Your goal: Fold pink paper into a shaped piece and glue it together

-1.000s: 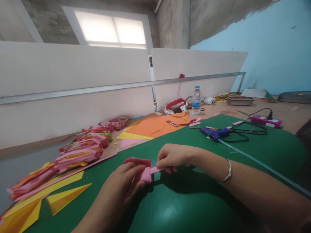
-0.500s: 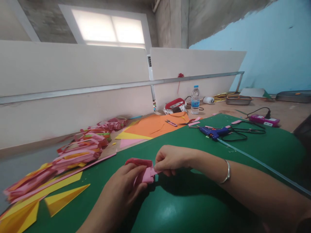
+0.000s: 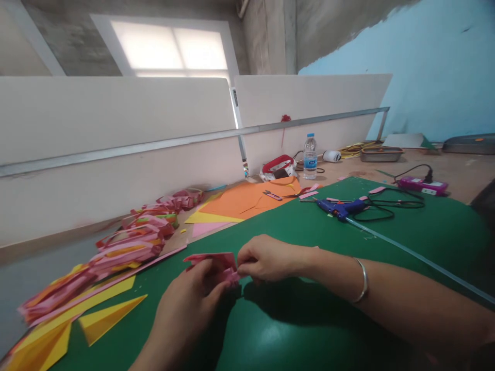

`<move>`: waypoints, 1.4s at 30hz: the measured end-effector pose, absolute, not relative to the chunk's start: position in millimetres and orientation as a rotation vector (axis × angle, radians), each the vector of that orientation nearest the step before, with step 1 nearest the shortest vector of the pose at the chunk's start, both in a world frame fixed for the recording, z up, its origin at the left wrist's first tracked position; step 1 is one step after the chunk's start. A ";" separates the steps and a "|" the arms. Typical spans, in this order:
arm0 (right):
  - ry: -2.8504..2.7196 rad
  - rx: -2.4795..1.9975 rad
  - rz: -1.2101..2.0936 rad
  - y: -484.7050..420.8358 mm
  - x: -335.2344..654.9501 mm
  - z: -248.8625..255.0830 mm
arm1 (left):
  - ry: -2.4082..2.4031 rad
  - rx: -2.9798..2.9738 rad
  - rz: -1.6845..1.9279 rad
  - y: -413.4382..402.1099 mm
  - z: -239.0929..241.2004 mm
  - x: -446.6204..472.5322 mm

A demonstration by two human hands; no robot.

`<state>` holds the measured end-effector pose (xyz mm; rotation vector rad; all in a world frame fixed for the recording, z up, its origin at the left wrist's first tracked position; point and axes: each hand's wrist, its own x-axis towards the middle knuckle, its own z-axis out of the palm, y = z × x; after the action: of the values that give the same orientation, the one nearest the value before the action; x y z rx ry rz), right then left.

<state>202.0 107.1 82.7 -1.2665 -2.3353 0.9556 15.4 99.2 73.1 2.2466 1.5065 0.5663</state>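
Both my hands meet over the green mat [image 3: 309,330] on a small folded pink paper piece [image 3: 216,264]. My left hand [image 3: 195,296] cups it from below and behind, fingers curled round it. My right hand [image 3: 265,259] pinches its right end between thumb and fingers; a silver bangle [image 3: 362,281] sits on that wrist. Much of the pink piece is hidden by my fingers.
A row of finished pink and red paper pieces [image 3: 124,242] lies along the left, with yellow paper scraps [image 3: 96,322] nearer me. Orange sheets [image 3: 247,200], small cutters [image 3: 274,195], a blue glue gun [image 3: 340,208] with its cable, a water bottle [image 3: 310,156] and a pink power strip [image 3: 423,185] lie farther back.
My right hand has slid left along the pink strip until it meets the left hand; the strip's free end no longer shows. The pink piece has turned a little.
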 end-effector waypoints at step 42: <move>-2.602 -1.316 0.062 89.6 188.3 87.9 | 1.554 2.021 0.687 92.3 81.9 18.5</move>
<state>188.3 89.6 87.9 -1.3157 -2.6020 0.0624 18.5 92.3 81.9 2.0209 1.5536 0.6872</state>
